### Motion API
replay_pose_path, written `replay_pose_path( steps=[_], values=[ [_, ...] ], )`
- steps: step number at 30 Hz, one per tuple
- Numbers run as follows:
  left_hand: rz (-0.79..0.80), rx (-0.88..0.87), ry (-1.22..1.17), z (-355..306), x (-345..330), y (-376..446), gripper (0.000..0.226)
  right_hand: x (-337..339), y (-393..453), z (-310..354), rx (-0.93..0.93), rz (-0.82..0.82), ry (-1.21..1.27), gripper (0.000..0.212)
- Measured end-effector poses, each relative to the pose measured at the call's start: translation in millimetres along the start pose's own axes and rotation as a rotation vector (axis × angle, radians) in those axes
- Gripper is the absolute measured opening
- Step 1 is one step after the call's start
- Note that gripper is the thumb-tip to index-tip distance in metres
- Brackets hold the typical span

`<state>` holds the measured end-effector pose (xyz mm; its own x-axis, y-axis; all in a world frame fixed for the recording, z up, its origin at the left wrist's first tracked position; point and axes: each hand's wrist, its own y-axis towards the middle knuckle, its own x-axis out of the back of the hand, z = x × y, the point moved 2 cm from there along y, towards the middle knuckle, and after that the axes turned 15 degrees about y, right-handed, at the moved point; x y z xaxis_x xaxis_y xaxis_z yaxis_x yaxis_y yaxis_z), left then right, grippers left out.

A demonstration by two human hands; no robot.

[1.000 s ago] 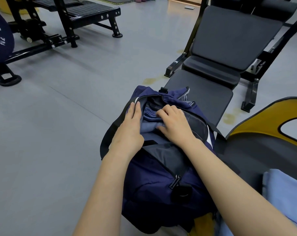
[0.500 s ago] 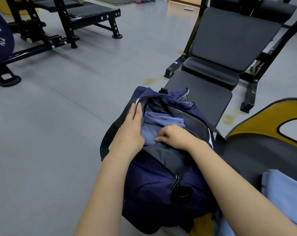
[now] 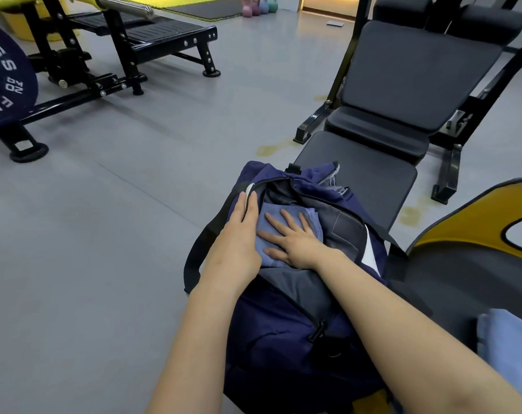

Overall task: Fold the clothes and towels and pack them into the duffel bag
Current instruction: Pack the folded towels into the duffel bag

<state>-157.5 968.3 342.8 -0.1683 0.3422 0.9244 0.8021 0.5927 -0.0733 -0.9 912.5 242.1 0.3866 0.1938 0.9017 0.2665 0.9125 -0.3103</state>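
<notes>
Both hands, left (image 3: 238,237) and right (image 3: 292,239), lie flat-fingered on the folded towel (image 3: 286,213) inside the duffel bag (image 3: 283,324).

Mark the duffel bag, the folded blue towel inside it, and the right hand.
duffel bag (image 3: 271,333), head view, navy side panel.
folded blue towel (image 3: 295,211), head view, top fold beyond the fingers.
right hand (image 3: 295,242), head view, back of hand.
</notes>
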Motion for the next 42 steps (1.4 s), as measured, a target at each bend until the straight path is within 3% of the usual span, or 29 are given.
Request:
replay_pose_path(
  steps=[3,5,8,9,10,12,14,22,25,28,30,33,35,42],
  values=[
    [0.004,0.005,-0.01,-1.7,1.4,-0.3,0.092,0.1,-2.2,-0.4,-0.001,0.02,0.014,0.055],
    [-0.006,0.013,-0.003,-2.7,2.2,-1.0,0.092,12.1,-7.7,3.2,0.022,-0.065,0.113,0.053],
    [-0.013,0.01,-0.003,-4.8,3.0,-3.8,0.093,46.2,-20.3,-0.3,0.108,-0.583,0.101,0.028],
    [-0.011,0.01,-0.002,-5.7,3.6,-4.7,0.093,57.9,-26.6,-5.7,0.055,-0.749,0.061,0.028],
    [-0.009,0.012,0.001,-6.3,4.5,-5.5,0.094,67.9,-32.8,-12.2,-0.059,-0.796,0.032,0.032],
    [-0.007,0.019,0.005,-8.0,6.1,-6.9,0.094,80.2,-40.4,-26.2,-0.334,-0.65,0.02,0.032],
    [-0.008,0.019,0.007,-9.0,6.8,-7.4,0.094,85.2,-44.1,-36.8,-0.486,-0.528,0.028,0.019],
    [0.016,0.03,-0.036,-12.7,7.7,-6.3,0.096,114.7,-74.0,-54.2,-0.555,-0.869,0.051,0.018],
    [-0.004,0.023,-0.028,-13.1,7.8,-8.1,0.094,105.5,-70.3,-44.4,-0.475,-0.828,-0.057,0.015],
    [-0.016,0.018,-0.015,-12.8,7.7,-8.7,0.093,87.3,-59.3,-16.6,-0.136,-0.807,-0.166,0.024],
    [-0.019,0.019,-0.005,-12.1,7.5,-7.9,0.093,68.5,-48.9,0.6,0.055,-0.66,-0.11,0.019],
    [-0.018,0.015,0.006,-10.4,6.5,-6.8,0.092,36.6,-37.2,3.4,-0.12,-0.258,0.035,0.055],
    [-0.018,0.004,0.013,-8.5,5.5,-5.7,0.092,24.0,-31.3,-2.6,-0.2,-0.118,0.038,0.071],
    [-0.01,-0.011,0.041,-3.8,1.3,-1.4,0.093,5.9,-16.4,-13.6,-0.262,-0.016,0.098,0.076]
  ],
)
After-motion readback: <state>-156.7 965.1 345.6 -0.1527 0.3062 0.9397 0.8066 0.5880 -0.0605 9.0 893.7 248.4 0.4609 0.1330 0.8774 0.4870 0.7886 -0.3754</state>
